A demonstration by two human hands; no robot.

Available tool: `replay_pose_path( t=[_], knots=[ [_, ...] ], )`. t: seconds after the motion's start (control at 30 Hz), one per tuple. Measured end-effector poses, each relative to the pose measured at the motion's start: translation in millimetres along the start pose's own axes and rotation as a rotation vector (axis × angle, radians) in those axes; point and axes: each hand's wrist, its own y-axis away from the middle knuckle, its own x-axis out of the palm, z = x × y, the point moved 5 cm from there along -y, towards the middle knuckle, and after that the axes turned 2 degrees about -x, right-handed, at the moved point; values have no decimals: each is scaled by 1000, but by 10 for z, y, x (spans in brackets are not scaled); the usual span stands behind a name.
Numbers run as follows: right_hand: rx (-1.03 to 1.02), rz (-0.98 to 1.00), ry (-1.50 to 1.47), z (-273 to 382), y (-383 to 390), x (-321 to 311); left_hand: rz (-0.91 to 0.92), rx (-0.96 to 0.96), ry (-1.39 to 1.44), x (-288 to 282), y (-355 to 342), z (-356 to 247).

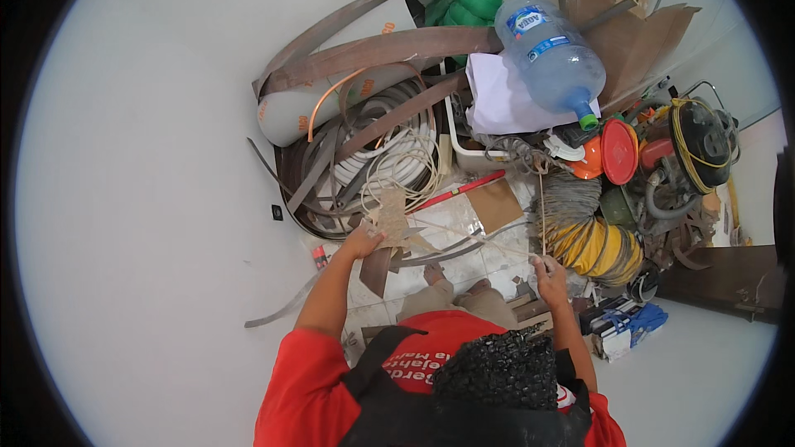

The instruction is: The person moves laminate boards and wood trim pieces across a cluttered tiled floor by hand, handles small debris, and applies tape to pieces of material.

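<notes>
My left hand [363,242] is closed at the lower edge of a tan, flat piece of board [391,213], beside loops of thin cream cord [397,178]. My right hand [550,280], at the right of my body, has its fingers closed on a thin beige cord [543,213]. One stretch of that cord rises nearly straight from the hand toward the clutter by the white tub. Another stretch slants left toward the board. Whether my left fingers also grip some cord cannot be made out.
Behind the left hand lie coiled grey hose [393,116], brown strips [397,50] and a large roll [290,116]. A big water bottle [551,58] rests above a white tub [480,157]. A yellow-grey flexible duct [592,240], red lid [619,152] and vacuum cleaner [700,145] stand right.
</notes>
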Motion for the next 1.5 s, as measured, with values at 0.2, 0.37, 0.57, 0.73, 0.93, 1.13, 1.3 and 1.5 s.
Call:
replay_pose_path(
  t=[0.2, 0.37, 0.57, 0.73, 0.93, 1.13, 1.3, 1.5],
  knots=[
    [38, -37, 1, 280, -237, 79, 176, -42, -129, 410, -442, -180],
    [-35, 79, 112, 176, -416, 151, 103, -104, -341, 711, -668, -236],
    [-218, 338, -25, 194, -638, 531, -249, 194, -112, 840, -1024, -1179],
    [-395, 576, -129, 191, -826, 643, 253, 99, 73, 1853, -1629, -2494],
    [-447, 646, -238, -8, -1037, 175, 301, -561, 860, 2958, -1886, -3183],
    [157, 163, -65, -1379, -1733, -217, -61, 182, -30, 2723, -1481, -3622],
    [-473, 378, 576, -1700, -2385, 253, -10, 327, 9, 2811, -1057, -3708],
    [-687, 884, 565, -1851, -2879, 431, 228, 146, -24, 2582, -416, -3316]
  ],
)
